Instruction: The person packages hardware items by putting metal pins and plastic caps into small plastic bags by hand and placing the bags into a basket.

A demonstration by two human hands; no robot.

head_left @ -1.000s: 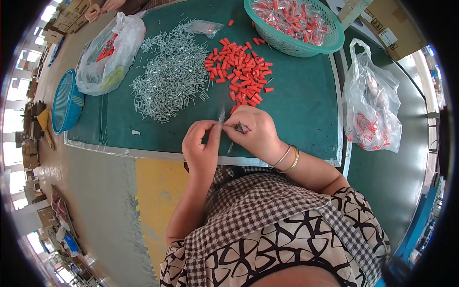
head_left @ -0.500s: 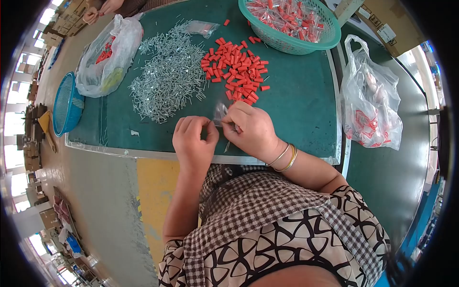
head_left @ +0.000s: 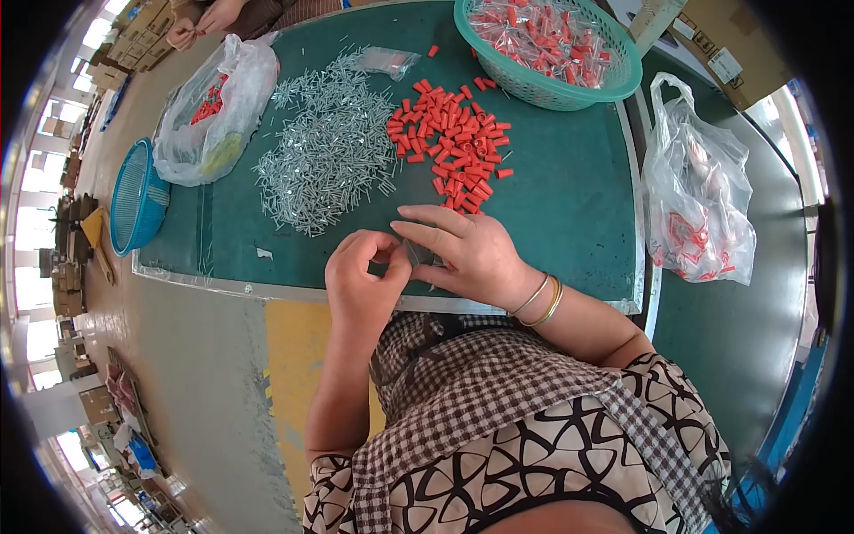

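Note:
My left hand point(head_left: 365, 274) is at the table's near edge, thumb and index finger pinched on a small clear plastic bag point(head_left: 413, 254). Right beside it is my right hand point(head_left: 476, 256), its fingers stretched out over the bag and its thumb held apart below. Part of the bag is hidden behind the fingers. Just beyond my hands lies a heap of red tapered plastic caps point(head_left: 458, 151). To its left spreads a large pile of small silver screws or pins point(head_left: 325, 147). A filled clear packet point(head_left: 389, 61) rests behind that pile.
A green basket point(head_left: 578, 93) of filled packets stands at the back right. A plastic bag with red pieces point(head_left: 213, 125) and a blue basket point(head_left: 138, 200) are on the left. Another plastic bag point(head_left: 698, 187) lies at right. Another person's hands point(head_left: 205, 22) show at the top left.
My right hand has gone from a pinch to stretched fingers beside the bag. My left hand keeps its pinch. The whole view has shifted slightly.

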